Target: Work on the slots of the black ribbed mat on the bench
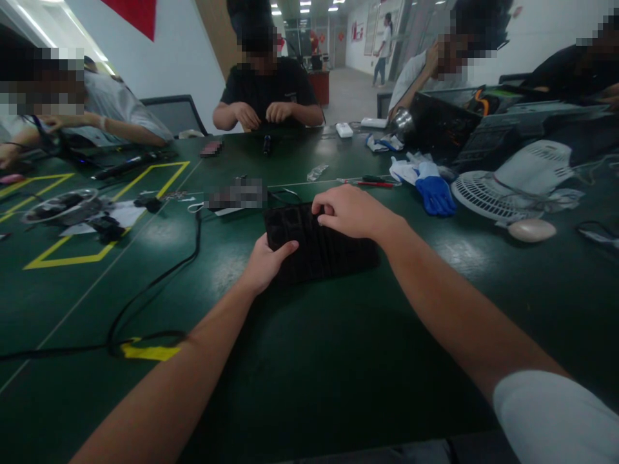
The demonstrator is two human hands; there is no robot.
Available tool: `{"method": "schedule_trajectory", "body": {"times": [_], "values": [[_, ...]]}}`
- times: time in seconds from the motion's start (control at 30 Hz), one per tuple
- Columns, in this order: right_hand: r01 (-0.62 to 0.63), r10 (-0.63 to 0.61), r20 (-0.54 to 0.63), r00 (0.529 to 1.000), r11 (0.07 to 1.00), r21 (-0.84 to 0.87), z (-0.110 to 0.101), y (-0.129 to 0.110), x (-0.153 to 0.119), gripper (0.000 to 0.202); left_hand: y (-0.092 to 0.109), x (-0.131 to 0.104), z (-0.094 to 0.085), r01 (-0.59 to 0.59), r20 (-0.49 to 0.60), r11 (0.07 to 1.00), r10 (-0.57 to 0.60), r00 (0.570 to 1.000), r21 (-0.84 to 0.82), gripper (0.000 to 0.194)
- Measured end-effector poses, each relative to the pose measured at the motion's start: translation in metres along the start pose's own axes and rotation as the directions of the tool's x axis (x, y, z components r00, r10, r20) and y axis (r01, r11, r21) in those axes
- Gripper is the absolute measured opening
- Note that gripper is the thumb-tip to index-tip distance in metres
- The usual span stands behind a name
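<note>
A dark, flat rectangular panel (333, 254) with ribs and recessed squares on its face is tilted up above the green table in front of me. My left hand (271, 261) grips its left edge, thumb laid over the front and the other fingers hidden behind. At the upper edge, my right hand (341, 209) is closed, thumb and fingers curled together over the panel. Whatever may be between those fingertips is too small or hidden to make out.
A black cable (159, 280) runs across the left side of the green table (309, 386). Blue-and-white gloves (432, 190), a white fan housing (522, 177) and a red-handled screwdriver (374, 184) lie to the right. Behind the panel is a blurred-out item (236, 195). Co-workers sit around.
</note>
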State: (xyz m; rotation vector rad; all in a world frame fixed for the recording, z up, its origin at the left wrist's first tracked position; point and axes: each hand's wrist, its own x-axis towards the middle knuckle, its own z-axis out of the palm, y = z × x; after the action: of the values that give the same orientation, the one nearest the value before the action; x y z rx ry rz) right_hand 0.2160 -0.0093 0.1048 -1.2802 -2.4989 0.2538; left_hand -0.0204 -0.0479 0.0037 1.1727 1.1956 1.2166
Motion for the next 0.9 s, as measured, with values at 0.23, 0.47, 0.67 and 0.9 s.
{"method": "schedule_trajectory", "body": {"times": [0.23,0.47,0.67,0.9], "values": [[0.01,-0.01,-0.009,1.0,1.0,-0.006,0.0015,0.0022,0.0008,0.025,0.0001,0.0001,-0.0001,-0.007,0.001,1.0,0.007,1.0,0.002,0.053],[-0.008,0.008,0.011,1.0,1.0,-0.002,-0.0006,0.0,0.0003,0.029,-0.0011,0.0,-0.0009,0.01,0.002,1.0,-0.01,1.0,0.002,0.056],[-0.004,0.004,0.0,1.0,1.0,0.01,0.0,0.0008,0.0003,0.029,0.0031,-0.0019,0.002,0.014,-0.01,1.0,-0.014,1.0,-0.001,0.057],[-0.011,0.011,0.004,1.0,1.0,0.014,-0.0001,0.0005,0.0003,0.03,0.0011,-0.0008,0.0004,0.007,-0.009,1.0,-0.007,1.0,-0.007,0.057]]}}
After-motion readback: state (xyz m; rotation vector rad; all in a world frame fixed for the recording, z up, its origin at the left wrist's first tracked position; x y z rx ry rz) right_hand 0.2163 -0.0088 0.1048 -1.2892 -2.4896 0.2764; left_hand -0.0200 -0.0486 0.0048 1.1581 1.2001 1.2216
